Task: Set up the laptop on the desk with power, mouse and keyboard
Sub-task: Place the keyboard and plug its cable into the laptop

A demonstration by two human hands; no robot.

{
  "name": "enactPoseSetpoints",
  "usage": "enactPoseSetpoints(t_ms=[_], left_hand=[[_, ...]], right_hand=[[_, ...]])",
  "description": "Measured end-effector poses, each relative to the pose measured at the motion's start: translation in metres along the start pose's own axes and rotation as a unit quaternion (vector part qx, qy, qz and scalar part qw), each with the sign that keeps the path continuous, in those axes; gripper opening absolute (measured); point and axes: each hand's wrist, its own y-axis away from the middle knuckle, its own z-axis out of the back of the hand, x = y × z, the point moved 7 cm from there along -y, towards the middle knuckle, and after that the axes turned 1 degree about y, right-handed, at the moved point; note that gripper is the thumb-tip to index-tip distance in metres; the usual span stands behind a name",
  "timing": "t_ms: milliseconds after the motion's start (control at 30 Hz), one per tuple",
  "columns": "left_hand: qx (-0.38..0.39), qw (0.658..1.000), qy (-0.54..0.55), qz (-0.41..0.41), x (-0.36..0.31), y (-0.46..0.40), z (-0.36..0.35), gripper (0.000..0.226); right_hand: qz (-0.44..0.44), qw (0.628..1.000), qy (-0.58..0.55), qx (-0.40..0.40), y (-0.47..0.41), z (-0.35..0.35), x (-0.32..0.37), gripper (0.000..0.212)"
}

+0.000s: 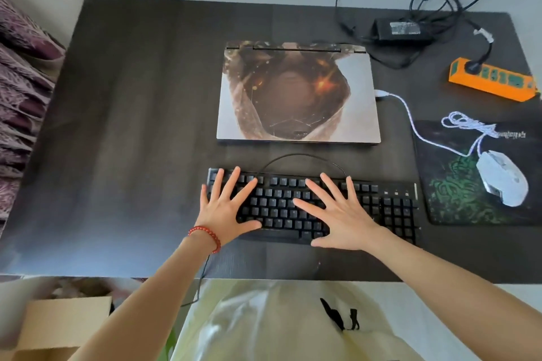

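Black keys lie under both hands: the fingers (245, 187) of the left hand (224, 209) are spread wide and flat over the left end of the keyboard (390, 208), holding nothing, and the right hand (341, 214) is splayed the same way over the middle keys, its thumb reaching past the near edge onto the surface (132, 126). A red bead bracelet (205, 236) circles the left wrist. The keyboard sits square to the person, close to the near edge of the dark surface, and its thin black cable (302, 157) arches up behind it between the two hands.

Just beyond the keyboard rests the laptop (297, 94), lid shut, its cover printed in brown and cream. A white plug sits at the laptop's right side, and its braided white cord (406, 110) runs to the white mouse (503, 182), which lies on a black and green mouse pad (457, 199) right of the keyboard; spare cord is bundled on the pad's far part.

Further back on the right, the black power brick (401, 29) lies behind the laptop with its black cables looped loosely past the far edge. An orange power strip (492, 79) lies near the right edge with a black plug in its far end.
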Motion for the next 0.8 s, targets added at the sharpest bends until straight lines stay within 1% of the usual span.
enactPoseSetpoints(t_ms=[67,133,200,267,300,333,367,400,467,500,533,567,633,700,733,767,800], left_hand=[[-0.017,1.0,0.014,0.0,0.002,0.001,0.006,0.086],[-0.059,0.997,0.041,0.022,0.008,0.009,0.011,0.081],[-0.109,0.987,0.077,0.091,0.022,0.025,0.014,0.084],[-0.144,0.965,0.128,0.176,0.042,0.044,0.011,0.083],[-0.144,0.956,0.143,0.212,0.052,0.054,0.006,0.077],[-0.129,0.95,0.15,0.243,0.062,0.063,-0.001,0.066],[-0.104,0.946,0.155,0.266,0.071,0.072,-0.008,0.053],[-0.081,0.945,0.159,0.275,0.077,0.078,-0.014,0.039],[-0.05,0.945,0.181,0.268,0.08,0.087,-0.019,0.017],[-0.051,0.942,0.205,0.261,0.08,0.091,-0.018,0.011],[-0.057,0.939,0.235,0.244,0.077,0.094,-0.013,0.009],[-0.065,0.939,0.256,0.221,0.071,0.094,-0.005,0.011],[-0.093,0.937,0.282,0.182,0.06,0.093,0.018,0.015],[-0.147,0.928,0.301,0.162,0.057,0.093,0.047,0.014],[-0.179,0.919,0.311,0.167,0.063,0.099,0.062,0.011],[-0.197,0.908,0.326,0.174,0.068,0.104,0.072,0.008],[-0.211,0.897,0.342,0.187,0.076,0.11,0.08,0.008]], right_hand=[[0.007,1.0,0.001,0.006,-0.007,0.004,-0.002,0.095],[0.013,1.0,-0.002,0.005,-0.014,0.008,-0.004,0.095],[0.019,1.0,0.003,0.007,-0.021,0.011,-0.007,0.096],[0.016,1.0,0.007,0.012,-0.022,0.013,-0.008,0.097],[0.014,1.0,0.004,0.014,-0.021,0.013,-0.007,0.096],[0.01,1.0,0.0,0.012,-0.02,0.013,-0.005,0.094],[0.003,1.0,-0.003,0.002,-0.019,0.016,-0.001,0.089],[-0.006,1.0,-0.009,-0.024,-0.019,0.023,0.003,0.082],[0.012,0.994,-0.01,-0.108,-0.021,0.046,0.021,0.063],[0.044,0.987,-0.007,-0.154,-0.027,0.059,0.037,0.055],[0.083,0.979,-0.009,-0.188,-0.034,0.07,0.056,0.052],[0.122,0.971,-0.016,-0.203,-0.043,0.079,0.077,0.054],[0.191,0.963,-0.051,-0.184,-0.063,0.093,0.117,0.052],[0.243,0.954,-0.098,-0.146,-0.076,0.103,0.147,0.033],[0.267,0.943,-0.108,-0.163,-0.081,0.115,0.158,0.024],[0.264,0.937,-0.121,-0.197,-0.084,0.124,0.156,0.02],[0.229,0.938,-0.141,-0.221,-0.088,0.135,0.146,0.023]])
